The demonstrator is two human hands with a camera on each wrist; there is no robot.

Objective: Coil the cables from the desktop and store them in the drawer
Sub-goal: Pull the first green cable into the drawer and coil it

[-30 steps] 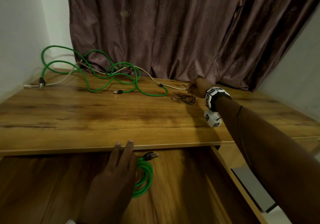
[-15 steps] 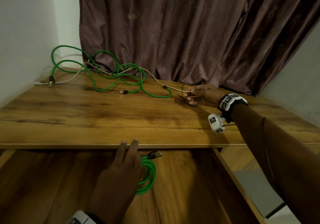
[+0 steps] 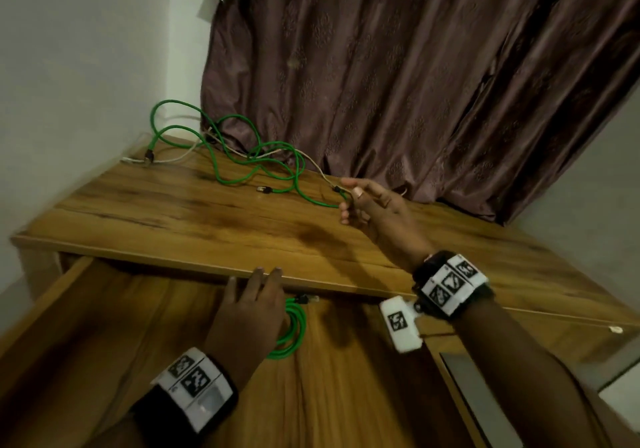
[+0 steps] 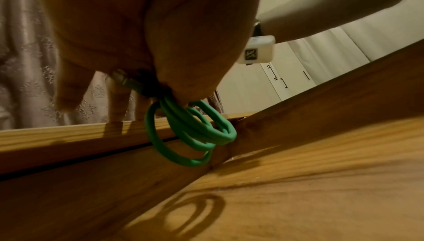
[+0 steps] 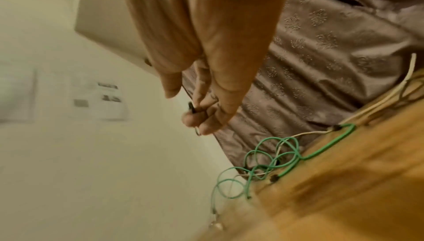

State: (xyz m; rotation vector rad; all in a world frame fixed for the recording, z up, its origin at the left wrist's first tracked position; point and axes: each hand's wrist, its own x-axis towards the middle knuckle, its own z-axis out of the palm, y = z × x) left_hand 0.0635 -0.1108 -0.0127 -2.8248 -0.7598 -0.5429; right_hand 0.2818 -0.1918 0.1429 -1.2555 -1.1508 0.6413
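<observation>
Right hand [image 3: 375,210], formerly down on the desk [image 3: 207,226] at the twist tie [image 5: 191,110], has lifted with the tie pinched in its fingertips. Left hand [image 3: 247,312] still pinches the coil [image 4: 195,136] over the drawer [image 3: 346,395]; tying likely follows. Loose cables [image 3: 242,156] remain on the desk's far side.

Loose cables [image 3: 242,156] at desktop [image 3: 194,219] rear-left – coil [image 3: 292,330] in drawer [image 3: 104,316] below.
</observation>
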